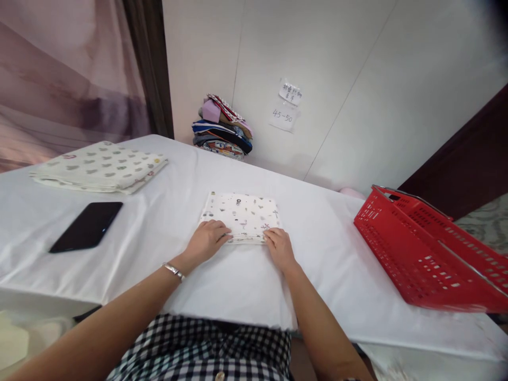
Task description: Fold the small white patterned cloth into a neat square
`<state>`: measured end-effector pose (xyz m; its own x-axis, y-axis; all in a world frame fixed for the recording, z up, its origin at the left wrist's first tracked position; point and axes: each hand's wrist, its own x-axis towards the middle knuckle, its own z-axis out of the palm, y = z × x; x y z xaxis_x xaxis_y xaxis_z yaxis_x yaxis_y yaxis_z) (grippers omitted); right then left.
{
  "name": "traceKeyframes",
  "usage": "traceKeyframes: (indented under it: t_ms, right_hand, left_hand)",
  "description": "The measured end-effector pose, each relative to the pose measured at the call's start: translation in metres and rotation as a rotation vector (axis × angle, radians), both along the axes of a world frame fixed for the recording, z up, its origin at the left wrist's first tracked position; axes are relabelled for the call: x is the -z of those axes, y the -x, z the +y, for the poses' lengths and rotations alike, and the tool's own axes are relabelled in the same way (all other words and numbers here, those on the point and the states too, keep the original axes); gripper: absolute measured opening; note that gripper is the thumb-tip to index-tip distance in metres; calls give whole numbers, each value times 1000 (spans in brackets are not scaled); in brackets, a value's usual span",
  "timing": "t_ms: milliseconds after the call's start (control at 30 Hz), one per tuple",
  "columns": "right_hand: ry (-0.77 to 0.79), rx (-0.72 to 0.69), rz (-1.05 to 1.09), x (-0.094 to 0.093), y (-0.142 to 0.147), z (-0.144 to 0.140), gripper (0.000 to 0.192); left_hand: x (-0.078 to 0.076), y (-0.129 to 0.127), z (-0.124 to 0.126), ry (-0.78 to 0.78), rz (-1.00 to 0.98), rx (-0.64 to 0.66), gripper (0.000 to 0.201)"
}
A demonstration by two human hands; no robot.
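My checked shirt presses the tabletop's near edge. Both my left hand and right hand pinch the folded printed cloth's near edge mid-table; folding looks done, red basket waiting right.

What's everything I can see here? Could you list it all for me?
folded cloth: one, white with small prints, middle of the table, under both hands' fingertips
larger folded cloth: one, cream with grey prints, far left of the table
phone: one, black, lying flat left of the hands
basket: one, red plastic, tilted at the right edge of the table
stack of fabrics: one pile, mixed colours, against the back wall
paper notes: two, white, handwritten, stuck on the wall
table: one, covered in white sheet
bracelet: one, silver, on the left wrist
left hand: on the cloth's near left edge
right hand: on the cloth's near right corner
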<state>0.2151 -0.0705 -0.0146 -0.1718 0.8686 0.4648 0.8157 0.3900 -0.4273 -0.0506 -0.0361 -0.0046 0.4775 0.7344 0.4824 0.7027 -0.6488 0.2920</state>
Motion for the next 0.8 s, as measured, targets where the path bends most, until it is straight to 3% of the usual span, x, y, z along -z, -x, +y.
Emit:
traceKeyframes:
  t_ms: [233,467,600,800]
  right_hand:
    - [137,74,95,-7,5,5,21]
    - [235,109,9,-14,9,10,25]
    - [173,129,18,-7,11,12,24]
    - [-40,85,82,7,10,5,22]
  left_hand:
    - [-1,-3,-4,-57,-3,-28,31]
    - [-2,-3,-6,-169,67,-27,29]
    - [-3,-4,-7,-178,70,-52,29]
    - [0,-3,-5,-113,29,-78,30]
